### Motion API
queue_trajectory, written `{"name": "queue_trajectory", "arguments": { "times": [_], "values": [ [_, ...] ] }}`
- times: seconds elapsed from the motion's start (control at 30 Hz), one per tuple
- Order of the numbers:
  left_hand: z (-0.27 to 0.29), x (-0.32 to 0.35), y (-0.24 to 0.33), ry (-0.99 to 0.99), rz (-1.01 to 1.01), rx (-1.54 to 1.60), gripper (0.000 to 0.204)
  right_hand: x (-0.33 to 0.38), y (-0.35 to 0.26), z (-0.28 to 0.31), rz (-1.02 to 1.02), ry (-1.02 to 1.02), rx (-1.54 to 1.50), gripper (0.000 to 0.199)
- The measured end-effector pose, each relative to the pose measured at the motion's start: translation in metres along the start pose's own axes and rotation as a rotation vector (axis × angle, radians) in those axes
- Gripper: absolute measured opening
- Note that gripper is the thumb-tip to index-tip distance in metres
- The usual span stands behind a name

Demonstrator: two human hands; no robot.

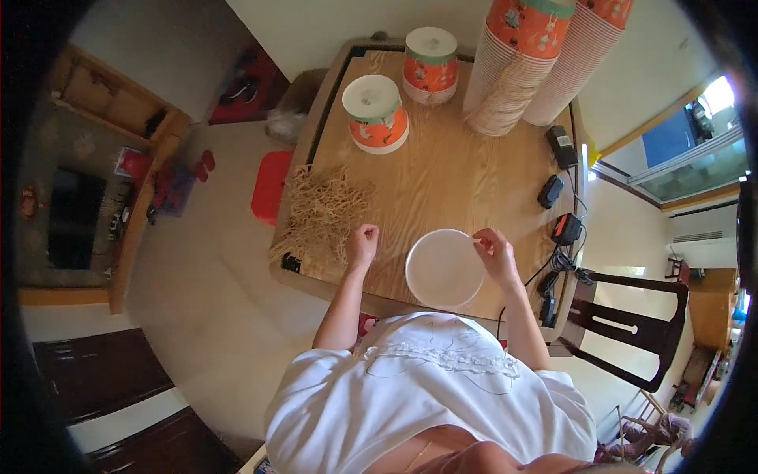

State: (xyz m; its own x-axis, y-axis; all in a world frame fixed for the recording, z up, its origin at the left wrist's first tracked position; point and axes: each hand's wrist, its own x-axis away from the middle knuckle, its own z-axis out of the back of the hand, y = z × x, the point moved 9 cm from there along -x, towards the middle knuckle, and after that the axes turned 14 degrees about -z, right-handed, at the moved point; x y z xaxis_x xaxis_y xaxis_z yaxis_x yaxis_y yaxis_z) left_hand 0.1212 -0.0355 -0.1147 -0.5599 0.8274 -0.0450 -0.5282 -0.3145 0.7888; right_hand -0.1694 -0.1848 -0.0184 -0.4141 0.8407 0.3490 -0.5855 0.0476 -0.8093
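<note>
A round paper bucket point(444, 270), white inside, stands with its mouth up near the table's front edge. The fingers of my right hand point(497, 257) pinch its rim on the right side. My left hand point(363, 246) is closed beside a heap of tan, crinkled straw-like strands point(320, 212). What its fingers hold, if anything, is too small to make out. Two orange buckets with green bands stand upside down at the back, one nearer point(376, 136) and one farther point(431, 77).
Tall nested bucket stacks point(513, 75) rise at the table's back right, strands hanging on one. Black chargers and batteries point(565, 229) with cables line the right edge of the wooden table point(442, 174). A dark chair point(632, 328) stands at right, a red stool point(272, 186) at left.
</note>
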Motion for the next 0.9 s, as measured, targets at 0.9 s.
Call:
{"name": "queue_trajectory", "arguments": {
  "times": [0.9],
  "values": [
    [0.272, -0.050, 0.253, 0.352, -0.449, 0.487, 0.005, 0.061, -0.070, 0.080, 0.262, 0.092, -0.035, 0.011]
  ]
}}
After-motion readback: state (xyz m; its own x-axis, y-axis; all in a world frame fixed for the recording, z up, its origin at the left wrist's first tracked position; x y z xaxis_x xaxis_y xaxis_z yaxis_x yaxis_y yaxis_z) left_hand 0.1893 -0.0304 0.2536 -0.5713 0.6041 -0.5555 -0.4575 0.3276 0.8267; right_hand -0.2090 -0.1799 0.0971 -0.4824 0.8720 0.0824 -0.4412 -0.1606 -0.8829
